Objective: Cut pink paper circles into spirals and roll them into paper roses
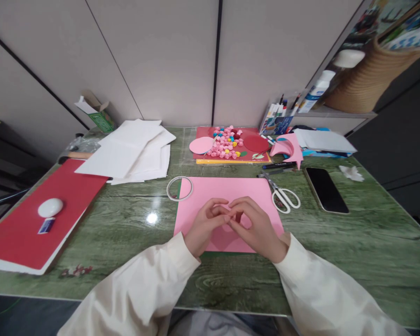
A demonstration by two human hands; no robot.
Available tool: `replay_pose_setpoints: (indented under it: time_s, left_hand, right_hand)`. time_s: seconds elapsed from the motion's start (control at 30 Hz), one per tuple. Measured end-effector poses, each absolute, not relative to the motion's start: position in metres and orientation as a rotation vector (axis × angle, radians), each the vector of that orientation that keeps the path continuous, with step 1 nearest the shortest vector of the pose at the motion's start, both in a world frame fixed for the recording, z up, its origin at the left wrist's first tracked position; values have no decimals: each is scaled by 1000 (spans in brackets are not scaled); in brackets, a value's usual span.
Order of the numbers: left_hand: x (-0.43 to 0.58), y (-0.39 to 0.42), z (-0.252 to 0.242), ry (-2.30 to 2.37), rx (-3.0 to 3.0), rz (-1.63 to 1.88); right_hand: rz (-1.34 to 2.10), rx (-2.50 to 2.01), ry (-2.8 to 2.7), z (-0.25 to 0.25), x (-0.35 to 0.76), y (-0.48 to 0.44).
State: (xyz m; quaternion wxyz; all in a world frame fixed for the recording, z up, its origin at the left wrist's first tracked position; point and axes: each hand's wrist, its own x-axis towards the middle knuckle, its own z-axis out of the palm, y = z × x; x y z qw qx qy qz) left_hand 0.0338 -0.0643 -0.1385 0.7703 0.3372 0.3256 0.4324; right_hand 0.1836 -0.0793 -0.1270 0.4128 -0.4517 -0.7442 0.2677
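Nearest, two pale sleeves (154,275) are reaching in from the lower edge, and the left hand (207,227) and right hand (258,229) are meeting over a pink sheet (227,189). Their fingertips are coming together in a loose bridge; whether they are pinching anything small between them I cannot tell, since the fingers are hiding that spot. The pink sheet is lying flat on the green table (126,261) right below, and neither hand is visibly clamping it down. With nothing clearly pinning its near edge, a brushing sleeve could be enough to skew it, and anything small between the fingertips could be slipping out unseen if the pinch is too light. Farther in, a tape roll (178,200) is overlapping the sheet's far left corner, while scissors (277,188) are lying by its right edge; a sideways sweep of the right hand could be knocking these into the sheet. A phone (326,190) is resting farther right, well apart. Beyond, small pink balls (226,145) are sitting loosely heaped with a few coloured ones, and a bump could be scattering them, because nothing visible is penning them in. Behind everything, a panelled wall (175,60) is standing.
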Motion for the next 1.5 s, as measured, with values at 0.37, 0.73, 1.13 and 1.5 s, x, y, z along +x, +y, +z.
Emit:
replay_pose_setpoints:
  time_s: [0.37, 0.73, 1.13, 1.5]
  left_hand:
    - [32, -64, -138, 676, 781, 929]
    - [32, -65, -141, 725, 842, 930]
    - [32, -64, -139, 716, 811, 917]
    - [31, -62, -139, 710, 812, 891]
  right_hand:
    - [611, -1102, -1973, -129, 185, -80]
    - [522, -1131, -1926, -130, 184, -78]
    - [611, -1134, -1955, -128, 187, -78]
    - [651, -1075, -1999, -127, 188, -75]
